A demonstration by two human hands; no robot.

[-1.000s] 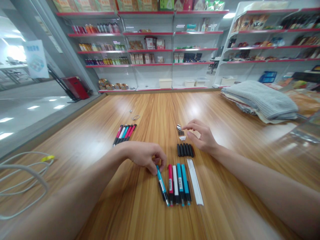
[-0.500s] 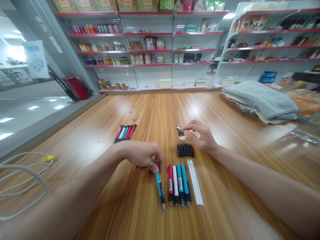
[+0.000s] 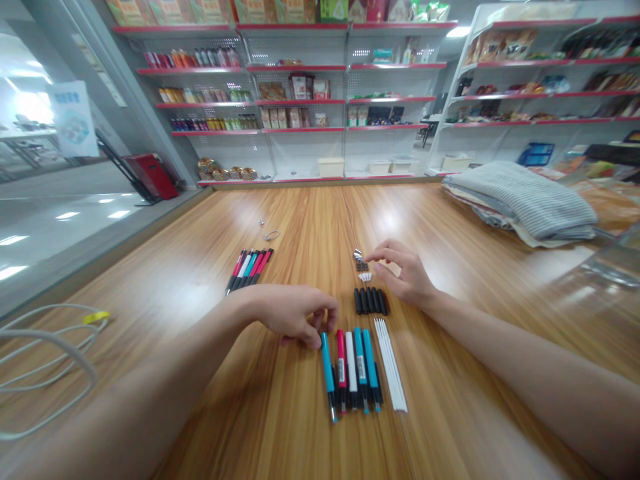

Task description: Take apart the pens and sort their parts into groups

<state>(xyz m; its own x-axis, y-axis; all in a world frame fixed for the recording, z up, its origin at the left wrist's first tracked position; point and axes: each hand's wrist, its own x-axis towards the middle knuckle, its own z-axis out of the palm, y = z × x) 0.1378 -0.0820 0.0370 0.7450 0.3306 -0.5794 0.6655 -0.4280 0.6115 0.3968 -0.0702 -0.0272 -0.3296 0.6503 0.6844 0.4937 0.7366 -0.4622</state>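
My left hand [image 3: 303, 315] is at the top end of a blue pen barrel [image 3: 327, 373], thumb and fingers apart around it. That barrel lies at the left end of a row with a red barrel [image 3: 341, 363], a white barrel [image 3: 351, 367] and two more blue ones. My right hand [image 3: 403, 272] rests on the table with its fingers stretched toward small silver pen tips [image 3: 358, 255]. Dark springs [image 3: 362, 266], small white parts [image 3: 365, 277] and black grips [image 3: 371, 301] lie in rows below the tips. White refills [image 3: 391, 367] lie right of the barrels.
Several pens [image 3: 253, 265] lie side by side beyond my left forearm. A small ring [image 3: 271, 235] sits farther back. A white cable [image 3: 50, 333] loops at the left edge. Folded cloths [image 3: 520, 200] are piled at the right, and stocked shelves [image 3: 300, 100] stand behind the table.
The blue pen barrel has shifted right, up against the red one, and lies in the row. My left hand has loosened its pinch on it. My right hand has not visibly moved.
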